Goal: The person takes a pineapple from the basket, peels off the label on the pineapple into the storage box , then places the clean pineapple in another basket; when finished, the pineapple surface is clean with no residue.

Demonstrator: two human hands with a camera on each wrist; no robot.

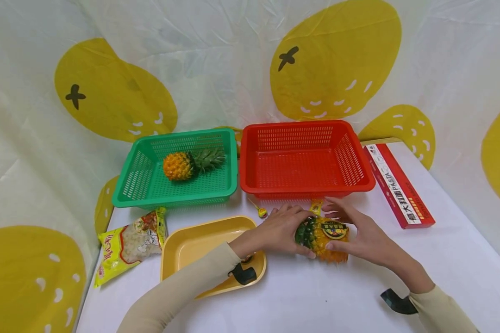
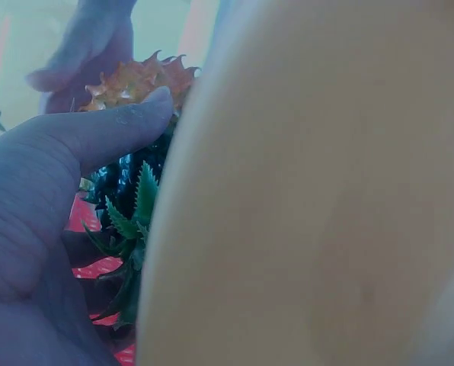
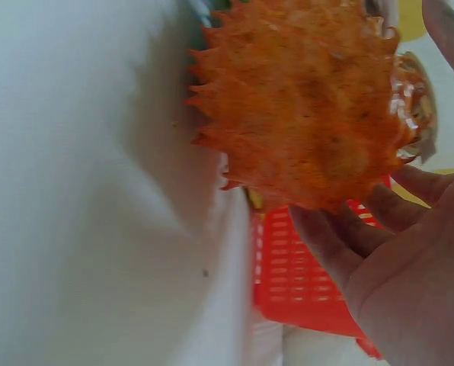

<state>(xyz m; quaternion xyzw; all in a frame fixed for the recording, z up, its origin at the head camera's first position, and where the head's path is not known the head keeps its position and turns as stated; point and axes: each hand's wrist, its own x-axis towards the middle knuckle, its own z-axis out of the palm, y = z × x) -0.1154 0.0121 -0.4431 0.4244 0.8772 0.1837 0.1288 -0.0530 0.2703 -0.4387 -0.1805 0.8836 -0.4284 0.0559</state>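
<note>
Right hand [image 1: 364,236]: fingers curled round the orange end of the small spiky plastic pineapple with a round dark label [image 1: 325,235].
Left hand [image 1: 277,229]: fingers wrapped over the green leafy crown end, thumb laid along the fruit.
Held pineapple: on the white table [image 1: 337,296], lying on its side (label up), just in front of the red slotted plastic basket [image 1: 304,159].
Green slotted plastic basket [image 1: 175,171]: holds a second orange pineapple [image 1: 191,164].
Yellow plastic tray [image 1: 200,245]: under the left forearm.
Yellow snack bag [image 1: 127,245]: left of the tray.
Red pasta box [image 1: 397,185]: right of the red basket.
</note>
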